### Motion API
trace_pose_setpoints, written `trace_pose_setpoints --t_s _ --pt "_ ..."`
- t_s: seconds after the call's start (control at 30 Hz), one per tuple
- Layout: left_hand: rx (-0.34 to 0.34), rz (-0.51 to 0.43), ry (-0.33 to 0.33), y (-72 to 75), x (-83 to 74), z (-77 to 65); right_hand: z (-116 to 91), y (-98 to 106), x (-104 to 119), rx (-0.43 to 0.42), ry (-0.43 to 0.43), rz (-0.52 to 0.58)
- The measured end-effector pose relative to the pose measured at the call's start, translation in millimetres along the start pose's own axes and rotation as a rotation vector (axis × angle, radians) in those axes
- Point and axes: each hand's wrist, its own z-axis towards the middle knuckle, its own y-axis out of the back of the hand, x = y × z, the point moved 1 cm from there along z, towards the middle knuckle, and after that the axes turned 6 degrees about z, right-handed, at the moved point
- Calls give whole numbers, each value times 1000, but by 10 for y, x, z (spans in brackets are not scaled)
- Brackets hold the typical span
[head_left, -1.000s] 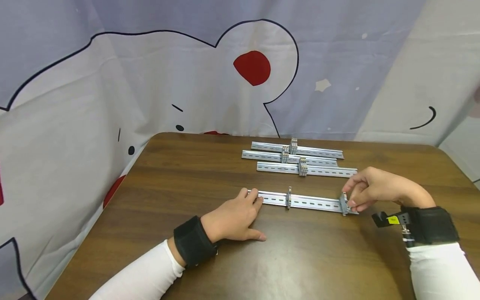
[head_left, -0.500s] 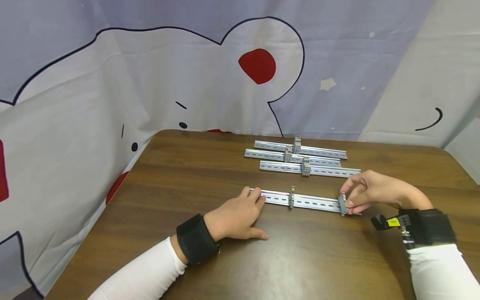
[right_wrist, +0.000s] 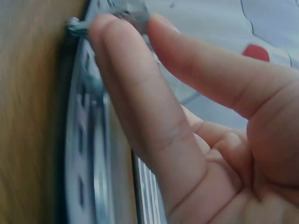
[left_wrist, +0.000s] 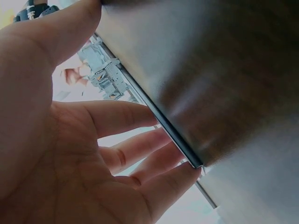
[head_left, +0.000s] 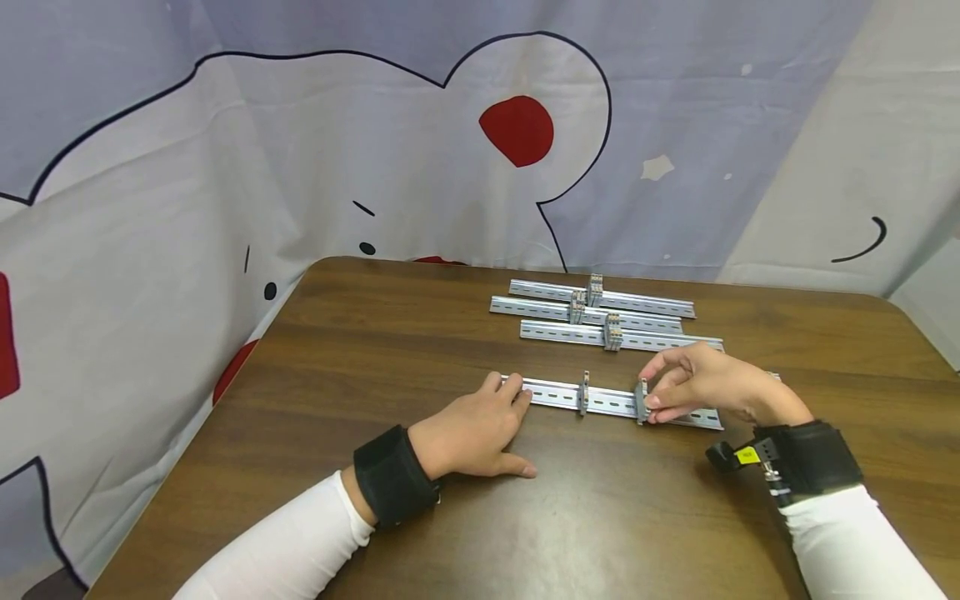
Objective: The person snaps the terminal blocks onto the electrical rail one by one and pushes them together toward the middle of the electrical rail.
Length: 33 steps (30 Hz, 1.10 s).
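Observation:
A slotted metal DIN rail lies across the table in front of me. My left hand rests its extended fingers over the rail's left end, thumb spread out on the table side. In the left wrist view, those fingers meet the rail's long edge. One thin terminal block stands upright near the rail's middle. To its right, my right hand pinches a grey terminal block between thumb and fingers, upright on the rail. The right wrist view shows this grey block at the fingertips, blurred and partly cut off.
Three more rails lie behind, roughly parallel: a back rail, a middle rail and a front rail. Each carries a cluster of terminal blocks near its middle. A patterned curtain hangs beyond the table's far edge.
My right hand has moved left along the rail with the grey terminal block, away from the rail's right end, which now shows. The left hand stays on the rail's left end.

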Motion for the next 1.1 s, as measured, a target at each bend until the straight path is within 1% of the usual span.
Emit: trace_pose_setpoints --t_s 0.27,0.4,0.57,0.8,0.87,1.1 --pt "-9 4 -1 1 7 -4 220 -299 44 -12 63 77" --pt "-4 11 0 -10 9 1 274 -386 41 -37 83 100" --pt "-10 13 0 -11 9 1 305 -447 44 -59 103 117" --pt "-17 11 1 -5 12 -4 339 -500 34 -73 131 109" --pt "-9 9 1 -9 10 -1 346 -513 29 -76 124 122" --pt "-6 12 2 -19 8 6 349 -532 18 -88 117 115"
